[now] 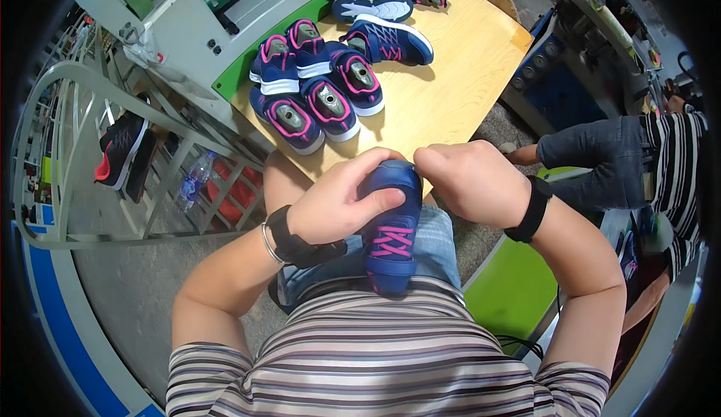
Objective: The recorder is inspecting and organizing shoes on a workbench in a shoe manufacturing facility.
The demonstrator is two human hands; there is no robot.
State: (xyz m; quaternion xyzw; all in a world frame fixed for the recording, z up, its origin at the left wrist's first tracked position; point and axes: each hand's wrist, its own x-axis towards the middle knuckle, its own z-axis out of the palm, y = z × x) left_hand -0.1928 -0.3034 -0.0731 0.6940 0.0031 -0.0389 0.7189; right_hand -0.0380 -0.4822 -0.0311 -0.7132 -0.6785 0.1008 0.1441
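Observation:
A dark blue sneaker [392, 222] with pink crossed laces is held in front of my body, above my lap, its toe pointing away from me. My left hand [342, 198] wraps round the front part, the thumb lying across the upper. Beside the toe, on the right, my right hand [473, 184] is closed with its fingers curled in. Whatever it pinches there, if anything, is hidden from view. Just beyond my hands, matching blue sneakers with pink-edged collars [328, 105] stand grouped on a wooden tabletop [458, 64], some with grey forms inside.
More sneakers [387, 40] lie at the table's far end, one on its side. A metal rack [143, 154] at the left holds a black and red shoe [122, 147] and a plastic bottle [195, 180]. Another person in a striped top [676, 162] is at the right, near machinery.

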